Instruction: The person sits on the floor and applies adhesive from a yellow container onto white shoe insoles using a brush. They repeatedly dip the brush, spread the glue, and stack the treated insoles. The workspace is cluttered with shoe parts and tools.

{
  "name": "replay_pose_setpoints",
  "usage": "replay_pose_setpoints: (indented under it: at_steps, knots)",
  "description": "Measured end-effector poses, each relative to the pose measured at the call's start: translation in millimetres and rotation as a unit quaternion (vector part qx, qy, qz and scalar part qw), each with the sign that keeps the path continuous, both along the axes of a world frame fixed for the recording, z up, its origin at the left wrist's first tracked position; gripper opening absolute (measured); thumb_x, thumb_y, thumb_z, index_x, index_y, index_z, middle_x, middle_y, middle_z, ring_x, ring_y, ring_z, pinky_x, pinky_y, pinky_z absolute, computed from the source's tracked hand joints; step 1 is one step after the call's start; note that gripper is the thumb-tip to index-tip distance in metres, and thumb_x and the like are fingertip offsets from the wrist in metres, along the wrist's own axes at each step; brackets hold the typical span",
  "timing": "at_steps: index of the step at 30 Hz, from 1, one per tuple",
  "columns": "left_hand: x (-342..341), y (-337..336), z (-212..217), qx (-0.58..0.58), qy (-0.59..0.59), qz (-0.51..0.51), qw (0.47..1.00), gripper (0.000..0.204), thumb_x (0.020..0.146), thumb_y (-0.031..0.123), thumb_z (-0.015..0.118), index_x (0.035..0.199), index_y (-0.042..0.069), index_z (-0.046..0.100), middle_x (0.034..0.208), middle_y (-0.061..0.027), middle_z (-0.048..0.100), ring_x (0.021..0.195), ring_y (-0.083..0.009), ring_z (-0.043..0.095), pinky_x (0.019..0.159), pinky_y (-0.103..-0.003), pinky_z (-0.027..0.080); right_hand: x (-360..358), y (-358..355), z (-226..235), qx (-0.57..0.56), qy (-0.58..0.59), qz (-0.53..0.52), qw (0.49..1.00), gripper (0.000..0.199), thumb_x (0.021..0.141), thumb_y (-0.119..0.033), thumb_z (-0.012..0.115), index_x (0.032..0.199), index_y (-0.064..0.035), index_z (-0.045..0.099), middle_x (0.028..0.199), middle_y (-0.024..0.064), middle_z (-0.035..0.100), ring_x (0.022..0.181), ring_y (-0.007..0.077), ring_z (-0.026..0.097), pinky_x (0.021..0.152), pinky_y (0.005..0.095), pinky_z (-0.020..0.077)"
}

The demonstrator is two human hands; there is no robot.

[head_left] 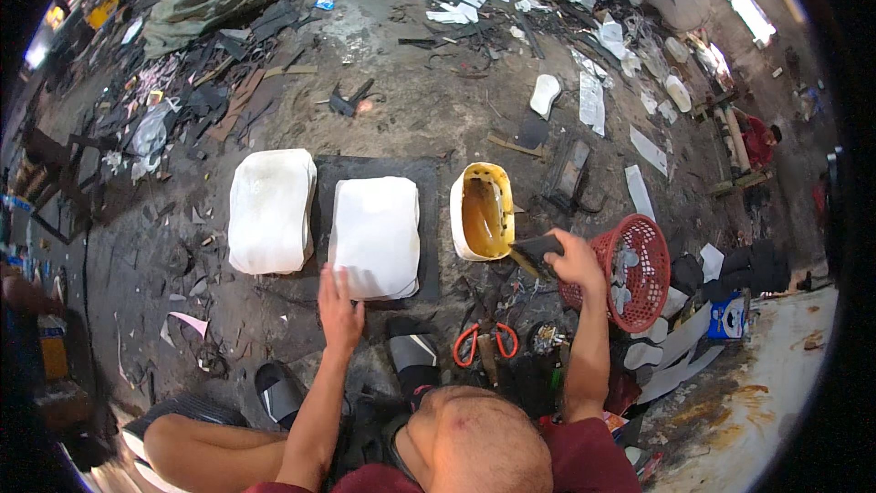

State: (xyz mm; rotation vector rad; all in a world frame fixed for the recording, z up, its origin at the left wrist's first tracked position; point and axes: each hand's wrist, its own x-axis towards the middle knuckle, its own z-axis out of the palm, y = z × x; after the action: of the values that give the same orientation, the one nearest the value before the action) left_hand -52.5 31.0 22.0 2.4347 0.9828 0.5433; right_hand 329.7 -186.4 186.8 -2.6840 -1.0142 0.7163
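So the left hand [339, 303] is laid flat, fingers spread and released, right on the near edge of a stack of white sheets [376, 236]; nothing is gripped by it, it's just pressed on top; that stack is set on a dark mat [429, 219] spread over the dirty floor, straight in front of the person. A second white stack [271, 210] is parked just beside it on the left, partly off the mat. The right hand [577, 262] is clenched around a flat dark brush-like tool [535, 250], and the tool's end is held at the near rim of a white tub [483, 211] lined with yellow-brown glue-like stuff; whether the tip is actually touching the goo can't be told. A red plastic basket [639, 270] with pale cut pieces inside is found just right of that hand. Orange-handled scissors [485, 341] are left on the floor between the forearms, close to the knees; striped sandals [412, 350] are seen near them. Scraps and white offcuts are scattered all over further back.
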Motion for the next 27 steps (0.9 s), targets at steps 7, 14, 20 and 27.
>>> replay_pose_setpoints:
  at_steps: [7, 14, 20, 27]
  knots:
    - [12, -4, -26, 0.02, -0.008, -0.117, 0.993, 0.039, 0.083, -0.001, 0.056, 0.121, -0.001, 0.064, 0.132, -0.018, 0.062, 0.129, -0.0346, 0.055, 0.112, -0.045, 0.042, -18, 19, 21, -0.06, -0.278, 0.037, 0.958, 0.031, 0.084, -0.012, 0.062, 0.115, -0.0155, 0.062, 0.088, 0.0165, 0.071, 0.081, 0.0404, 0.068, 0.069, 0.054, 0.0525]
    - [1, -1, -33, 0.052, 0.004, -0.142, 0.988, 0.046, 0.079, 0.0, 0.058, 0.125, 0.0, 0.062, 0.135, -0.0155, 0.06, 0.131, -0.0314, 0.054, 0.112, -0.042, 0.042, -5, 124, 77, 0.272, -0.295, 0.009, 0.916, 0.037, 0.086, -0.015, 0.068, 0.123, -0.0148, 0.064, 0.1, 0.0191, 0.071, 0.092, 0.0407, 0.068, 0.077, 0.0471, 0.0517]
    - [-5, -2, -31, 0.028, 0.019, -0.157, 0.987, 0.044, 0.08, 0.0, 0.057, 0.123, 0.0, 0.062, 0.137, -0.0148, 0.059, 0.132, -0.0312, 0.053, 0.113, -0.042, 0.041, -76, 242, 13, 0.379, 0.051, 0.095, 0.919, 0.042, 0.081, -0.021, 0.071, 0.119, -0.0051, 0.066, 0.106, 0.0223, 0.071, 0.101, 0.037, 0.069, 0.085, 0.042, 0.0529]
    - [-2, -12, -28, -0.005, 0.01, -0.114, 0.993, 0.041, 0.083, 0.004, 0.059, 0.123, 0.0, 0.06, 0.135, -0.0134, 0.059, 0.129, -0.0306, 0.055, 0.112, -0.042, 0.043, -166, 277, -139, 0.125, -0.1, 0.039, 0.986, 0.041, 0.086, -0.024, 0.063, 0.121, -0.0013, 0.061, 0.093, 0.0238, 0.071, 0.087, 0.0451, 0.068, 0.08, 0.0512, 0.0537]
